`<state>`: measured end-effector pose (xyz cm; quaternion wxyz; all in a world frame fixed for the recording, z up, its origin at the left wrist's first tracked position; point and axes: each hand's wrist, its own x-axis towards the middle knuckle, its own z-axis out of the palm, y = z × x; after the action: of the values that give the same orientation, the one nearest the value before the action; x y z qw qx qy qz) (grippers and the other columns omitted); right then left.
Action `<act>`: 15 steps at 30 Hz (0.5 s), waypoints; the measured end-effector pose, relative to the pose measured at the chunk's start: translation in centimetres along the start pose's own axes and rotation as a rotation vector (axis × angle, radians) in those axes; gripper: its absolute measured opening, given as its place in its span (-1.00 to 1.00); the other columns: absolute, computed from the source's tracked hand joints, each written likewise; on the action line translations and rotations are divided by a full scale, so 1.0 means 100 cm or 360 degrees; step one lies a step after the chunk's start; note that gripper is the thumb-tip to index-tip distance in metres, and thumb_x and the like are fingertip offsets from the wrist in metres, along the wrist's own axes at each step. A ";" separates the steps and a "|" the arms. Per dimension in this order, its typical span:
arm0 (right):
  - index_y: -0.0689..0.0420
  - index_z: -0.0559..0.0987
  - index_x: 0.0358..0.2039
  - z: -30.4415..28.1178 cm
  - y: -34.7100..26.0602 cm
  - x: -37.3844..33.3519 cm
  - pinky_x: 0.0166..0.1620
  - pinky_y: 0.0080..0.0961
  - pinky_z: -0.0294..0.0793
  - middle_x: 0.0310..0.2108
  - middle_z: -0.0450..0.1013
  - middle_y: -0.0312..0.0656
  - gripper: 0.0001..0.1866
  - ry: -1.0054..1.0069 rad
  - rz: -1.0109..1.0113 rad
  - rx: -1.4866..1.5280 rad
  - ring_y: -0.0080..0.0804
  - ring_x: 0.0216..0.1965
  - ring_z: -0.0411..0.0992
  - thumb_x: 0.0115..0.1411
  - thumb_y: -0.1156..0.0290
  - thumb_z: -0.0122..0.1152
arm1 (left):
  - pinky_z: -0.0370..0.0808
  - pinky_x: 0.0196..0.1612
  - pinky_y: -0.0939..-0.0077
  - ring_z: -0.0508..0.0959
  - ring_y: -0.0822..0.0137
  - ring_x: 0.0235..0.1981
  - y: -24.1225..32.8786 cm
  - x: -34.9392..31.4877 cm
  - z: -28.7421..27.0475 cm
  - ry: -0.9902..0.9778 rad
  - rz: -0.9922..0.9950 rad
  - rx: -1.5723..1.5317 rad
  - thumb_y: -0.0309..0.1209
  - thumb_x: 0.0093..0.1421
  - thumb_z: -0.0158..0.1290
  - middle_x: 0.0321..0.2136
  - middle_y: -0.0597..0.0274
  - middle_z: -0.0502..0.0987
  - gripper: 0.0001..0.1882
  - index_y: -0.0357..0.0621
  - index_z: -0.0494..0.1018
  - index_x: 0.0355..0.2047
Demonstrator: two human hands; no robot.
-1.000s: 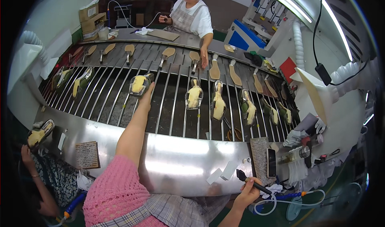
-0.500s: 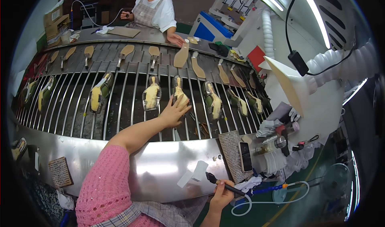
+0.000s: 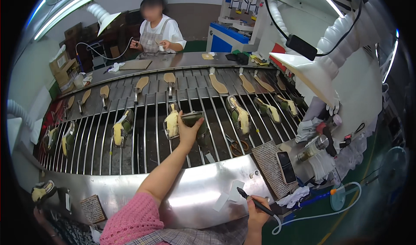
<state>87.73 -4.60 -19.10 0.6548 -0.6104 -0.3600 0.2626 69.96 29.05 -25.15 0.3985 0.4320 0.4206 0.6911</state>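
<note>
My left hand [image 3: 189, 134] is closed round a dark green shoe upper [image 3: 195, 116], turned on its side above the metal bars. Much of that upper is hidden by my fingers. Just left of it lies another upper [image 3: 171, 124], its cream underside facing up; a similar upper [image 3: 238, 118] lies to the right. Low on the right, my right hand [image 3: 257, 214] grips a black brush [image 3: 244, 194] with a pale hose at its rear end. The brush tip is over white paper pieces [image 3: 236, 191] on the steel ledge.
The conveyor of metal bars [image 3: 135, 147] carries several uppers, with tan soles [image 3: 141, 84] in a row behind. Scissors [image 3: 236, 146] lie below the bars. A phone [image 3: 286, 168] rests on a ridged board [image 3: 273, 169]. Across the bench stands a co-worker [image 3: 156, 32]; a lamp-like hood [image 3: 303, 74] hangs right.
My left hand has gone from resting on the upper's cream underside to holding it turned sideways. The co-worker's hand has drawn back from the soles. My view has tilted up.
</note>
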 end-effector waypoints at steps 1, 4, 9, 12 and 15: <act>0.33 0.54 -0.31 -0.004 -0.001 -0.001 -0.19 -0.62 0.44 -0.37 0.51 -0.14 -0.84 -0.0018 -0.0007 -0.0041 -0.51 -0.31 0.47 0.06 0.64 0.28 | 0.33 0.10 0.33 0.40 0.13 0.04 0.004 -0.010 0.008 0.0066 -0.0052 0.0221 -0.14 -0.14 0.42 0.03 -0.11 0.34 0.02 -0.35 0.07 0.17; 0.30 0.55 -0.35 -0.001 -0.017 -0.003 -0.20 -0.62 0.42 -0.40 0.50 -0.18 -0.87 0.0020 -0.0075 -0.0023 -0.52 -0.34 0.46 0.05 0.63 0.28 | 0.29 0.14 0.31 0.39 0.07 0.06 -0.009 -0.015 0.025 0.0347 -0.0078 0.0475 -0.08 -0.21 0.43 0.02 -0.13 0.35 0.06 -0.42 0.09 0.13; 0.25 0.57 -0.41 -0.010 -0.021 0.000 -0.22 -0.61 0.38 -0.42 0.48 -0.22 -0.92 0.0014 -0.0208 -0.0191 -0.47 -0.35 0.42 0.06 0.57 0.29 | 0.45 -0.26 0.50 0.51 0.39 -0.34 0.033 -0.028 0.011 -0.0028 -0.0401 0.0117 -0.33 -0.06 0.35 -0.29 0.22 0.52 -0.48 -0.27 0.39 -0.15; 0.28 0.57 -0.42 -0.013 -0.016 -0.005 -0.25 -0.62 0.38 -0.43 0.47 -0.22 -0.92 0.0053 -0.0018 -0.0129 -0.51 -0.37 0.42 0.10 0.55 0.28 | 0.47 -0.07 0.46 0.53 0.35 -0.16 0.091 -0.080 -0.018 -0.0347 -0.0619 -0.0261 -0.46 0.05 0.24 -0.19 0.21 0.52 -0.58 -0.23 0.40 -0.07; 0.31 0.55 -0.43 -0.001 -0.024 -0.008 -0.28 -0.64 0.36 -0.44 0.47 -0.22 -0.86 -0.0008 -0.0027 -0.0158 -0.54 -0.38 0.41 0.18 0.48 0.23 | 0.26 0.23 0.35 0.37 0.23 0.14 0.120 -0.145 -0.057 -0.0706 -0.0330 -0.0270 -0.42 0.03 0.26 0.08 0.06 0.39 -0.28 -0.26 0.19 0.17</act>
<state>87.06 -5.57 -16.87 0.6250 -0.6384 -0.3794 0.2404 66.85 10.52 -19.38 0.5845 0.4928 0.3054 0.5677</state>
